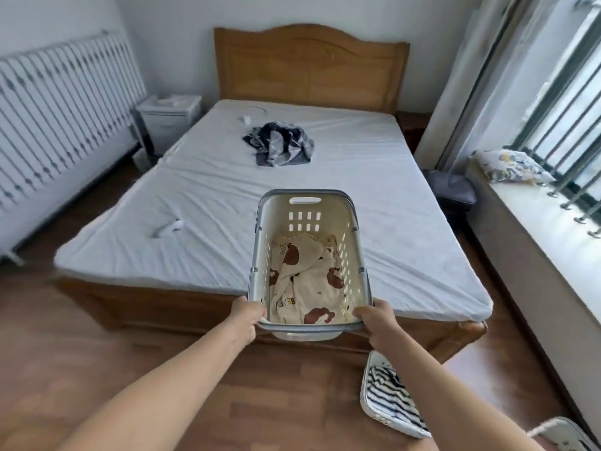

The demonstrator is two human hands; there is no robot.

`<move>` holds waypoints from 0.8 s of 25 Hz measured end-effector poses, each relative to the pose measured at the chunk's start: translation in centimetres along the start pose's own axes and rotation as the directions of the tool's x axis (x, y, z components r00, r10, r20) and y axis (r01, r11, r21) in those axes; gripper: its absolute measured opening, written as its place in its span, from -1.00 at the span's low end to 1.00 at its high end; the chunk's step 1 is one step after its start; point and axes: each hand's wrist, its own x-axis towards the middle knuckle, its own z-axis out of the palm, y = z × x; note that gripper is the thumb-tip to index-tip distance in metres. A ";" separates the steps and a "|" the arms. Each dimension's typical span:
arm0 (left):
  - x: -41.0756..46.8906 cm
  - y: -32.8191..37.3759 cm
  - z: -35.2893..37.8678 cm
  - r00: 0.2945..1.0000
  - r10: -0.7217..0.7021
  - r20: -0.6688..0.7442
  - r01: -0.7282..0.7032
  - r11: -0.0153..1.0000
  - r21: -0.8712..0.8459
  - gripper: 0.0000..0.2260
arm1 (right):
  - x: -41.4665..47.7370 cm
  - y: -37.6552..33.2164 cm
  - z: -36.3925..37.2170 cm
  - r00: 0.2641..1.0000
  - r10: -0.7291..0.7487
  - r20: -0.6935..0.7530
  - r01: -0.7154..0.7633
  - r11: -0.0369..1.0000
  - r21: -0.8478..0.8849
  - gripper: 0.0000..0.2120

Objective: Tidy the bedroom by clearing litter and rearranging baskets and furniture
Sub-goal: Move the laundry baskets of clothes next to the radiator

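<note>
- The laundry basket is gripped at its near rim: the left hand is curled round the 7 o'clock corner and the right hand round the 5 o'clock corner.
- It is held over the foot of the bed, at 12 o'clock from the person, with a cream cloth inside; whether its base rests on the mattress cannot be told.
- The rim is best kept level, so nothing is tipped out.
- The second basket, on the floor at 5 o'clock, should be stepped round.
</note>
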 end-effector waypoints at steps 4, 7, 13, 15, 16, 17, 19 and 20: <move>2.0 0.6 -10.6 0.994 -0.033 -0.106 0.020 0.992 -0.122 -0.70 | -1.5 -1.4 11.0 0.992 0.000 0.128 0.013 0.995 -0.099 -0.84; 3.1 0.7 -16.8 0.986 -0.073 -0.152 0.042 0.978 -0.202 -0.66 | -2.6 -1.7 17.5 0.982 -0.003 0.186 0.032 0.987 -0.157 -0.85; 5.8 0.6 -30.6 0.964 -0.109 -0.243 0.030 0.951 -0.309 -0.57 | -5.5 -1.4 32.4 0.948 0.014 0.318 0.062 0.972 -0.228 -0.85; 6.9 0.2 -35.3 0.947 -0.144 -0.288 0.038 0.938 -0.344 -0.53 | -6.6 -1.2 37.6 0.932 0.018 0.362 0.078 0.966 -0.248 -0.84; 7.4 -0.1 -37.5 0.937 -0.160 -0.310 0.042 0.934 -0.356 -0.53 | -7.2 -1.0 40.0 0.926 0.021 0.377 0.085 0.962 -0.261 -0.85; 8.0 -0.4 -39.5 0.930 -0.173 -0.325 0.045 0.930 -0.366 -0.54 | -7.8 -0.7 42.1 0.918 0.029 0.394 0.087 0.958 -0.274 -0.85; 9.3 -1.0 -43.5 0.914 -0.205 -0.351 0.055 0.918 -0.392 -0.58 | -8.8 -0.3 46.4 0.897 0.049 0.440 0.097 0.948 -0.303 -0.84; 9.7 -1.2 -44.9 0.907 -0.215 -0.361 0.058 0.914 -0.401 -0.60 | -9.2 -0.3 47.9 0.890 0.052 0.453 0.103 0.945 -0.311 -0.84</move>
